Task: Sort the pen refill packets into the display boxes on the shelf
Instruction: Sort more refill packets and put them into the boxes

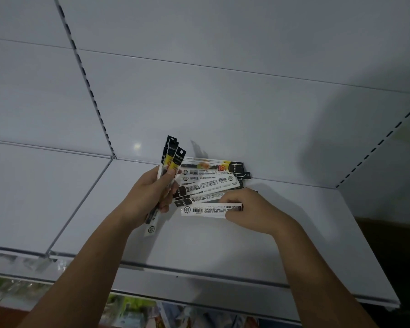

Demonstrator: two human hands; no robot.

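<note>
Several slim glossy packets (206, 183) (barcoded) on shelf (223, 245)

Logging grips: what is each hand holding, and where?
Left hand grips a bundle of packets around its middle; right hand pinches one packet by its right end.

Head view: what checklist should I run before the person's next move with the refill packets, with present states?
1. Grip: right hand pinches the front packet by its end: ok.
2. Hold: left hand grips its bundle: ok.
3. Lift: front packet off the shelf: cannot tell.
4. Separation: front packet free of the pile: cannot tell, edges close.
5. Target: display boxes in view: not ok, none seen.
</note>
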